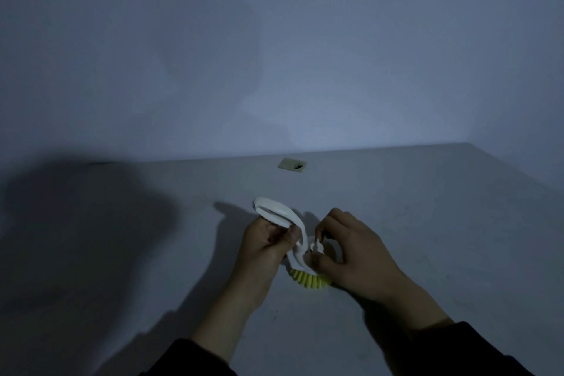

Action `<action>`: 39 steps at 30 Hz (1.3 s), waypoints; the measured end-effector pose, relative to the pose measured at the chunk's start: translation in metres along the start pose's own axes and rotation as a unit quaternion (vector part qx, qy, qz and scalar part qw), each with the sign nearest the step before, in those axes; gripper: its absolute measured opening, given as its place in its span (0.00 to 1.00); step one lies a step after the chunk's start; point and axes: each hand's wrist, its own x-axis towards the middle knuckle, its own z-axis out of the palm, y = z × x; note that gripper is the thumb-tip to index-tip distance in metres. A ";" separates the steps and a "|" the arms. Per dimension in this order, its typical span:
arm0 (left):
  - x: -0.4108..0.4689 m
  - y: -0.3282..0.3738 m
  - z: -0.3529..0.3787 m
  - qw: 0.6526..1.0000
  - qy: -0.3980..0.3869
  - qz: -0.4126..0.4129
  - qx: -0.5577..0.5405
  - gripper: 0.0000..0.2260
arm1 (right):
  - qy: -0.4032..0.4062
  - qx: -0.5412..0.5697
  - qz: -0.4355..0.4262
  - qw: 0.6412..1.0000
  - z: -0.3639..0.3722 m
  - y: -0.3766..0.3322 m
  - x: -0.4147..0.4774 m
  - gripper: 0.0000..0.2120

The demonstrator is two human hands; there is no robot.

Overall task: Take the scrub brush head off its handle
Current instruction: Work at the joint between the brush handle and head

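A scrub brush sits on the grey table (427,238) near the middle. Its curved white loop handle (276,212) rises up and to the left. My left hand (265,246) is closed around the handle's lower part. The brush head (311,279) shows yellow bristles pointing down at the table, with a white top. My right hand (351,249) rests over the head, and its fingertips pinch a small white knob on the head's top, just right of where the handle meets it. Most of the head is hidden under my right hand.
A small beige square cable port (292,165) is set into the table near the back edge. A plain wall (274,55) rises behind the table. A dark shadow covers the table's left side. The light is dim.
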 end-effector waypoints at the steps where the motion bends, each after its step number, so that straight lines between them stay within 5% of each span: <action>1: 0.000 0.000 0.000 1.000 0.001 0.002 0.001 0.06 | -0.002 0.000 0.001 1.000 0.000 0.000 0.000 0.16; 22: 0.000 0.002 0.000 1.000 -0.001 -0.002 0.001 0.05 | -0.006 0.009 -0.014 1.000 -0.003 -0.003 0.000 0.16; 28: 0.000 0.000 -0.003 1.000 -0.003 -0.005 0.002 0.05 | 0.012 0.036 -0.009 0.999 -0.002 -0.002 0.000 0.07; 35: 0.001 0.000 -0.001 1.000 -0.004 -0.015 -0.009 0.05 | 0.015 0.093 0.031 0.995 -0.004 -0.001 -0.001 0.16; 39: 0.001 0.001 -0.001 1.000 -0.002 -0.016 -0.002 0.06 | 0.034 0.120 0.039 0.991 0.000 0.003 -0.001 0.08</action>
